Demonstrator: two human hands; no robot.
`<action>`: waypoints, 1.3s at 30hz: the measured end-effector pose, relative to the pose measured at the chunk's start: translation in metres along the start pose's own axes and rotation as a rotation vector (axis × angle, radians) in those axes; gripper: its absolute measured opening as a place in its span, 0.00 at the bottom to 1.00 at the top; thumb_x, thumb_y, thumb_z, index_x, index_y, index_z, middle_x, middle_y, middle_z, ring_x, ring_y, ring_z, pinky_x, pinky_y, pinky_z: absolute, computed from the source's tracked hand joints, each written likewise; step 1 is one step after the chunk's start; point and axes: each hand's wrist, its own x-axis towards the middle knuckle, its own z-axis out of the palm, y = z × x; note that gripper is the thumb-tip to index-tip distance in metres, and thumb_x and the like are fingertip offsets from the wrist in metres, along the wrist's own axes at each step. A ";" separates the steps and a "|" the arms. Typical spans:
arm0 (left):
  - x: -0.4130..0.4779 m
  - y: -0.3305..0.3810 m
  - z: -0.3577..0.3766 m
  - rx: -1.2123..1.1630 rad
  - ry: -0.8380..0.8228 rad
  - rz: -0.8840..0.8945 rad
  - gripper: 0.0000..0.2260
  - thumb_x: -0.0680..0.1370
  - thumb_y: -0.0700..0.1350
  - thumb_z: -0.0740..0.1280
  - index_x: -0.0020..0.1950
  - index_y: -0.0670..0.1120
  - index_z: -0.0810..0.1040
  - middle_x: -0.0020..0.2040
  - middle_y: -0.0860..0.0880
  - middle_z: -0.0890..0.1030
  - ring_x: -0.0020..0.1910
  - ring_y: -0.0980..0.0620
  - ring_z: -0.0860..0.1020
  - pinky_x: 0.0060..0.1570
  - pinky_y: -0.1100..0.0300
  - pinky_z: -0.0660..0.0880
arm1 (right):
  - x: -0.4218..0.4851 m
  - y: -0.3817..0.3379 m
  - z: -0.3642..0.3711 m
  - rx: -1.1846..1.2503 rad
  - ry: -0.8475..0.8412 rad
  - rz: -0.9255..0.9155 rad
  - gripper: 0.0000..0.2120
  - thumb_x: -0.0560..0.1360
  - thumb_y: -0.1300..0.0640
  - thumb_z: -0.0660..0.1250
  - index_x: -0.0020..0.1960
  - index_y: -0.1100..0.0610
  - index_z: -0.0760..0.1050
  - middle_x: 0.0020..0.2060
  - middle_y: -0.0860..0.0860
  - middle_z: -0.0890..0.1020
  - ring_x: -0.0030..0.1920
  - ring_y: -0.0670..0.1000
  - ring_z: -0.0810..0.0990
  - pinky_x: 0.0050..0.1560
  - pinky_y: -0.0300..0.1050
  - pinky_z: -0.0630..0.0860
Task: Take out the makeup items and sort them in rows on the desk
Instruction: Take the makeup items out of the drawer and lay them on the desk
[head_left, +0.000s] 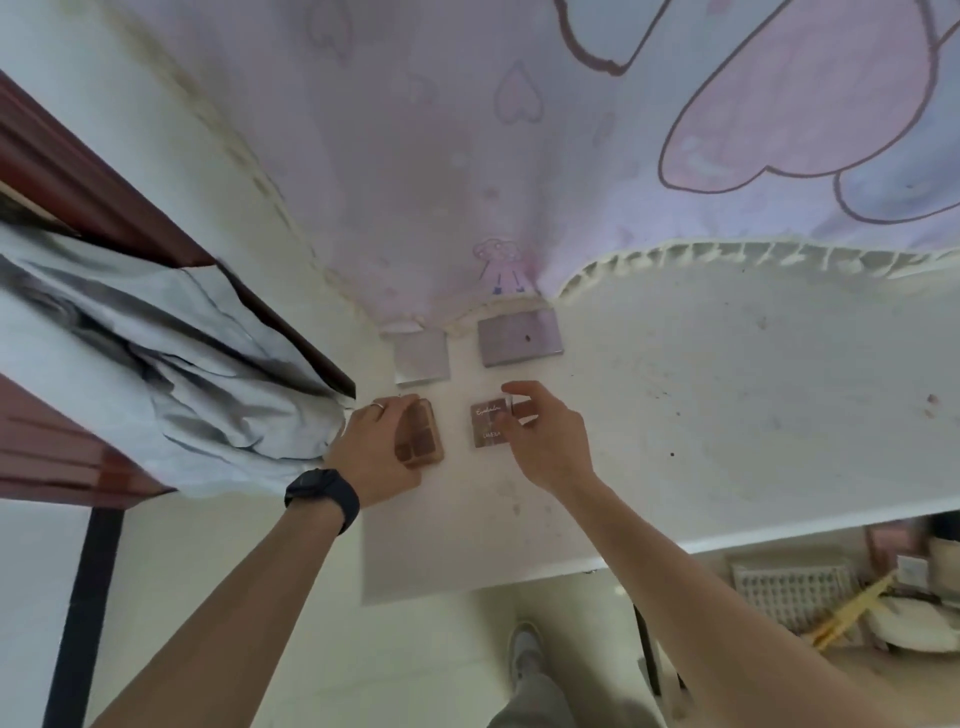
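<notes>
- Head view, centre of frame: your left hand (382, 447) has its fingers (400, 410) curled over the left edge of a brown four-pan palette (422, 435) and grips it. The palette lies flat on the white surface (727, 395).
- Black watch (322, 499) on your left wrist, ring (379, 407) on one left finger.
- Your right hand (548, 441), just right of centre, has thumb and forefinger curled in a pinch on a small clear piece (522, 407). It is too blurred to say what it is.
- That hand sits over the right edge of a brown lettered compact (487, 425), which lies flat on the surface, beside the palette but apart from it.
- Above these, a second row: a square grey compact (422, 357) on the left and a rectangular lilac compact (519, 339) on the right. Both are closed and flat, and they lie apart from each other.
- The lilac compact lies close to the hem of a pink heart-print curtain (441, 156), which fills the top of the frame.
- Left of frame: crumpled grey cloth (182, 374), touching your left hand's outer side.
- Lower right, below the surface edge: a white mesh basket (789, 592).
- Bottom centre: a shoe (524, 649) on the floor.
</notes>
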 end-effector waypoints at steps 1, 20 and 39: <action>0.000 -0.002 0.000 -0.018 -0.007 -0.012 0.43 0.60 0.53 0.68 0.76 0.54 0.64 0.71 0.50 0.65 0.69 0.46 0.67 0.66 0.50 0.70 | 0.003 -0.002 0.004 -0.022 -0.002 -0.002 0.15 0.80 0.52 0.67 0.66 0.45 0.75 0.47 0.42 0.82 0.44 0.44 0.79 0.41 0.35 0.72; 0.008 -0.021 -0.008 -0.011 -0.067 0.010 0.45 0.60 0.54 0.68 0.78 0.63 0.59 0.70 0.56 0.61 0.69 0.51 0.62 0.66 0.49 0.71 | 0.016 -0.011 0.026 -0.328 0.033 -0.091 0.19 0.83 0.53 0.61 0.74 0.51 0.71 0.63 0.52 0.69 0.54 0.57 0.79 0.56 0.45 0.73; -0.068 0.123 0.089 0.027 0.269 0.443 0.22 0.73 0.43 0.71 0.67 0.52 0.77 0.63 0.50 0.78 0.63 0.47 0.74 0.60 0.52 0.74 | -0.140 0.117 -0.078 -0.070 0.314 -0.027 0.14 0.80 0.57 0.65 0.62 0.45 0.80 0.55 0.39 0.78 0.49 0.40 0.79 0.52 0.31 0.73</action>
